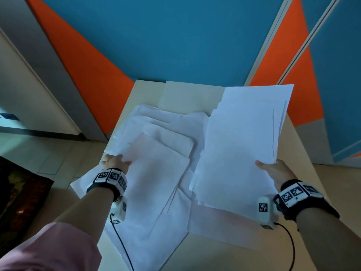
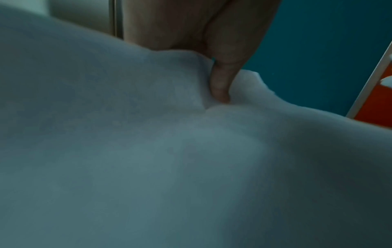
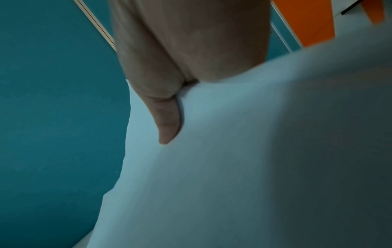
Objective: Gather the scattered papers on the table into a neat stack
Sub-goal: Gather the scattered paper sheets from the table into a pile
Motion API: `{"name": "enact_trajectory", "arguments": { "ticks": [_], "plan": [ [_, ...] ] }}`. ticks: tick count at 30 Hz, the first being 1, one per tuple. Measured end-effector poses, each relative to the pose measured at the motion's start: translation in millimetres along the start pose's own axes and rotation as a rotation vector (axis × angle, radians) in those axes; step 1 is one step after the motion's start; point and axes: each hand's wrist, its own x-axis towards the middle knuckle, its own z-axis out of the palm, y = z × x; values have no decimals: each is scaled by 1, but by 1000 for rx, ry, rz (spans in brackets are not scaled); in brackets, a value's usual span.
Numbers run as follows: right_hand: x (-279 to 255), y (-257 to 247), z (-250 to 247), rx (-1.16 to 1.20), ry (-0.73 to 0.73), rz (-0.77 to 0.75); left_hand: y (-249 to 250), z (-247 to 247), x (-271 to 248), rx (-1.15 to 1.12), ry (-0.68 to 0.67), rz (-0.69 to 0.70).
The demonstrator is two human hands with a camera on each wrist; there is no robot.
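The right hand (image 1: pixel 277 171) holds a sheaf of white papers (image 1: pixel 242 145) lifted off the table (image 1: pixel 300 145) on the right side, its thumb laid on top of the near right edge and the fingers hidden beneath, so the sheets are pinched between them. The sheaf tilts up toward the far side, and its edges are uneven (several sheets stick out at the far and right sides). In the right wrist view the thumb (image 3: pixel 167 120) presses flat on the paper.

On the left, the left hand (image 1: pixel 115 161) grips the left edge of a loose spread of white sheets (image 1: pixel 156 169) lying overlapped and askew on the table. In the left wrist view its thumb (image 2: pixel 220 83) digs into the paper, which buckles around it. Some of these sheets hang past the near left table edge. One more sheet (image 1: pixel 220 225) lies flat on the table under the lifted sheaf, near the right wrist.
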Motion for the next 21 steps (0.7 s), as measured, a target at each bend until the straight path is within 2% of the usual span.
{"name": "enact_trajectory", "arguments": {
  "ticks": [3, 6, 9, 15, 18, 21],
  "plan": [
    [3, 6, -6, -5, 6, -2, 1, 7, 2, -67, 31, -50],
    [-4, 5, -10, -19, 18, 16, 6, 12, 1, -167, -30, -68],
    [-5, 11, -13, -9, 37, 25, 11, 10, -3, -134, -87, -17],
    [-16, 8, -12, -12, 42, 23, 16, 10, -12, -303, 10, 96],
    [-18, 7, -13, -8, 34, 15, 17, -4, -11, -359, 58, 134],
    [-16, 8, -16, -35, 22, 2, 18, -29, -7, -330, 129, 243]
  ]
}}
